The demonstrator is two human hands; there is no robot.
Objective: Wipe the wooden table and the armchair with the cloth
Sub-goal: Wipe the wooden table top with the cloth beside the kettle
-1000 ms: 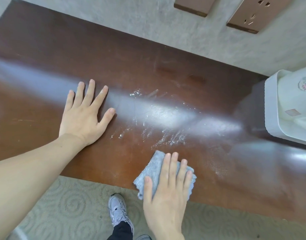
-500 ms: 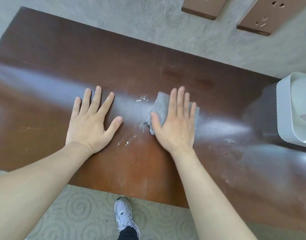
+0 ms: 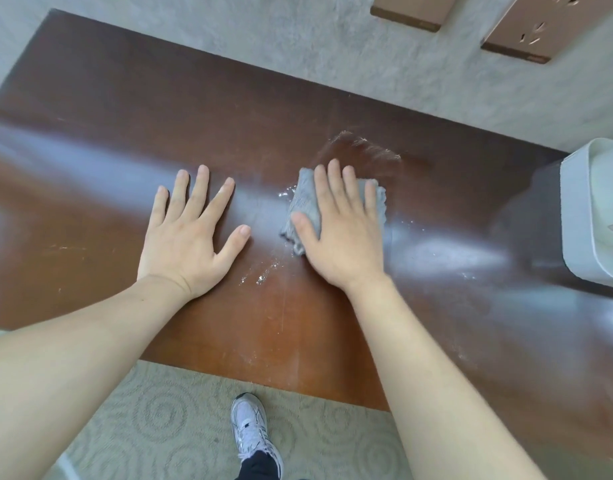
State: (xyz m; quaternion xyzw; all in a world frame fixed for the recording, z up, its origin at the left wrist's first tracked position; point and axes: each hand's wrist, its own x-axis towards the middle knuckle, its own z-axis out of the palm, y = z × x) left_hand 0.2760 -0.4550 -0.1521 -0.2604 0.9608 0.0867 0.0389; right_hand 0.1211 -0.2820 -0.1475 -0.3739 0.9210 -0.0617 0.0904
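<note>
The dark brown wooden table (image 3: 100, 109) fills most of the view, glossy with streaks of white dust. My right hand (image 3: 343, 230) presses flat on a small grey cloth (image 3: 303, 202) near the table's middle, fingers spread over it. My left hand (image 3: 190, 233) lies flat on the bare wood just left of the cloth, fingers apart, holding nothing. White dust specks (image 3: 263, 277) lie between the two hands, and a dusty smear (image 3: 363, 147) sits just beyond the cloth. No armchair is in view.
A white plastic appliance (image 3: 596, 216) stands on the table at the right edge. The grey wall behind carries two brown socket plates (image 3: 540, 26). Patterned carpet (image 3: 166, 420) and my white sneaker (image 3: 251, 434) lie below the table's near edge.
My right hand pushed the cloth from the table's near edge up to the middle, then drew it back slightly, leaving a dust smear beyond it. My left hand stayed flat in place.
</note>
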